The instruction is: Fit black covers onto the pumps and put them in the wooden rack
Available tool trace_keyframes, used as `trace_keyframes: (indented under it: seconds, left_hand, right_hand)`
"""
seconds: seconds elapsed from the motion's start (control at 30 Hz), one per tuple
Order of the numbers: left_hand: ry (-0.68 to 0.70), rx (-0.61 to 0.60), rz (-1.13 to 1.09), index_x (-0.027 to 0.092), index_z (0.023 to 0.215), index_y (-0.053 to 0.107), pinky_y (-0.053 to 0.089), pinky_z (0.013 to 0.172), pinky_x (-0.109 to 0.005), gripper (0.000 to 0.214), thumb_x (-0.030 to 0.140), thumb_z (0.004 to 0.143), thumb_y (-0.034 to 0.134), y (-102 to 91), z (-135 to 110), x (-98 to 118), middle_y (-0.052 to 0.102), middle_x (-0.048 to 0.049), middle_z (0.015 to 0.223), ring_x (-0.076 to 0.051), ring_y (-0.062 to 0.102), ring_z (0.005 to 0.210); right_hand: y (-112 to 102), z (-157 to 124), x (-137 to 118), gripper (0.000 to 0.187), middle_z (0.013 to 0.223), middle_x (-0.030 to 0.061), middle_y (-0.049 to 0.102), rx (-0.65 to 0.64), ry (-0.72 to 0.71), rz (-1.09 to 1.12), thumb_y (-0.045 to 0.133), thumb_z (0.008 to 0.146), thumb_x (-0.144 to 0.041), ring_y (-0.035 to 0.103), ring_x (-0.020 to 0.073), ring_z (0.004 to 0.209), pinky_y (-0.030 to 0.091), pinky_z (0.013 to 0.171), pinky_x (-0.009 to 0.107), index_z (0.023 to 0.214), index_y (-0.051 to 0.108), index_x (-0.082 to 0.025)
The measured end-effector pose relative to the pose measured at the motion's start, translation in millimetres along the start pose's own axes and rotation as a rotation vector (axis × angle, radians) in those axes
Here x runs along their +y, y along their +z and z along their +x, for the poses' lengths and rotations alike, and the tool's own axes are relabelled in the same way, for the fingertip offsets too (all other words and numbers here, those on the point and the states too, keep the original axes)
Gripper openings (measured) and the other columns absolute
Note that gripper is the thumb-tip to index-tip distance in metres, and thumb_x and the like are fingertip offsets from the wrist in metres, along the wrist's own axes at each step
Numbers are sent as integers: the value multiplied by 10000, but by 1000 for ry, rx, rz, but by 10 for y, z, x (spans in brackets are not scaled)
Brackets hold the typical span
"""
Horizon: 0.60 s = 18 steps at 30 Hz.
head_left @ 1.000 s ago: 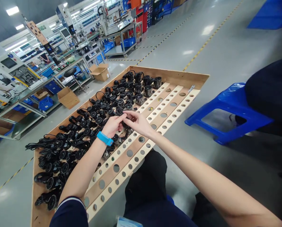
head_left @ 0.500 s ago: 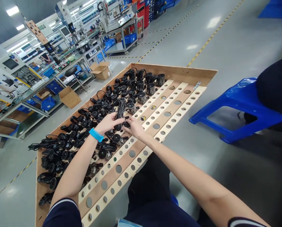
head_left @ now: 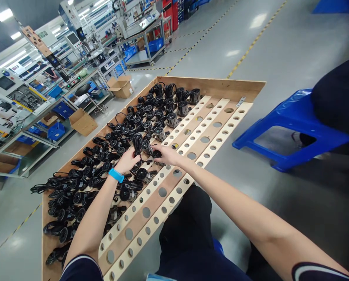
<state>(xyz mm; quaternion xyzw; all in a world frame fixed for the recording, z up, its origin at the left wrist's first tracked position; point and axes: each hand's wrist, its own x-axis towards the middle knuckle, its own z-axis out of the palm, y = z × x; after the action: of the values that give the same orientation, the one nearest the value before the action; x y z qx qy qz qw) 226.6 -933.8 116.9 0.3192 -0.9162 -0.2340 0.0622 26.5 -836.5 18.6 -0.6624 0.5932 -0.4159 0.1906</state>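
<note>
My left hand [head_left: 128,160], with a blue band at its wrist, is closed on a bundle of coiled black cable [head_left: 137,143]. The cable bundle stands upright above the rows. Close beside it, my right hand [head_left: 166,154] has its fingers bent round a small black motor-like unit [head_left: 146,146]; its fingertips are partly hidden. Many similar black units [head_left: 172,119] with coiled cables sit in rows in a shallow wooden crate [head_left: 235,86]. Pale slats with round holes [head_left: 162,192] run along the crate's near side.
A blue plastic stool [head_left: 280,132] stands to the right, with a dark rounded shape over it. Cardboard boxes [head_left: 83,121] lie on the floor beyond the crate, before workbenches with machines. Yellow-black tape [head_left: 256,39] marks the floor.
My hands have moved slightly apart. The cable bundle has shifted left with my left hand, and the unit's round body now shows between my hands. The view has shifted a little.
</note>
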Motion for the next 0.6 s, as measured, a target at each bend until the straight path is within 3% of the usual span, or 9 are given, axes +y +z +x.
trace_keyframes:
  seconds: [0.3,0.6]
  left_hand:
    - [-22,-83,229,127,1269,527,489,992,-395,369,151,901,512,119,56,-48,651,-155,1221,-282,628,1119]
    - [9,-243,441,133,1161,576,494,970,-395,257,218,921,535,95,127,229,666,-188,1214,-327,647,1136]
  right_hand:
    - [22,-49,13,588,1274,174,655,31,31,43,769,780,-183,624,311,1179,485,1021,427,1334,583,-115]
    - [79,-66,58,481,1224,159,668,57,34,66,760,781,-180,642,294,1119,508,960,405,1242,626,-140]
